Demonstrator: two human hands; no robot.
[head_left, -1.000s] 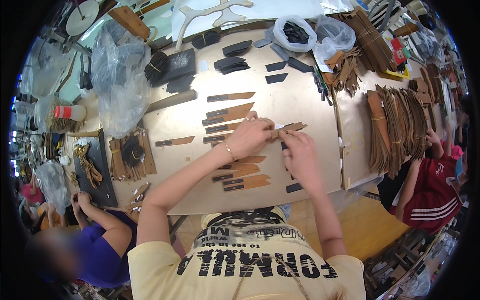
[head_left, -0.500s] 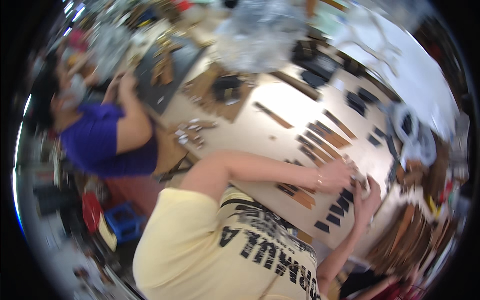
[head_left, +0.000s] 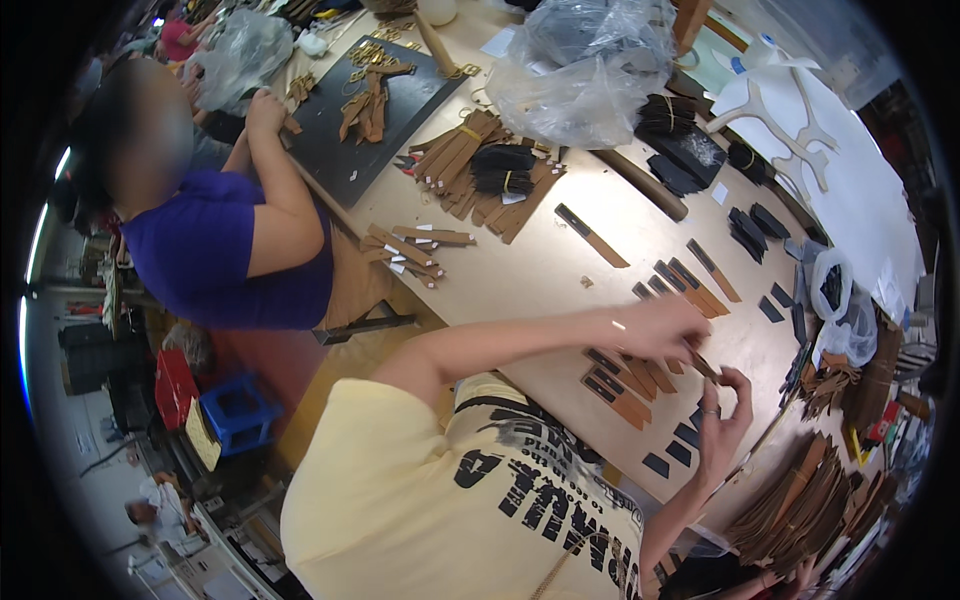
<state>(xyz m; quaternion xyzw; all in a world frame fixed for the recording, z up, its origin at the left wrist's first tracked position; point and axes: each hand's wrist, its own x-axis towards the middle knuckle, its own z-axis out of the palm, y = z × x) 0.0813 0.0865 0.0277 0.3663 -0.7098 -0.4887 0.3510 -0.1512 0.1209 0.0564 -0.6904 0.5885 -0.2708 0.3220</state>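
My two hands meet over the right part of the table, with a narrow dark-and-brown leather strip [head_left: 706, 369] between them. My right hand [head_left: 728, 412] pinches the strip's near end between thumb and fingers. Slightly blurred, my left hand [head_left: 662, 332] comes in from the left with its fingertips closed at the other end. Under my left forearm lies a row of brown leather strips with black ends [head_left: 618, 392]. More such strips [head_left: 690, 285] lie just beyond that hand. Small black pieces [head_left: 684, 440] are set out in a row beside my right hand.
A co-worker in a purple shirt [head_left: 215, 250] sits at left beside a black board [head_left: 350, 130]. Bundled brown strips [head_left: 460, 150], a clear plastic bag [head_left: 585, 80] and a brown bar [head_left: 640, 185] lie farther back. Stacked brown leather [head_left: 800, 490] hangs near the right edge.
The view has shifted, so the table appears farther right and lower. My hands have drawn slightly apart, and the strip between them now shows.
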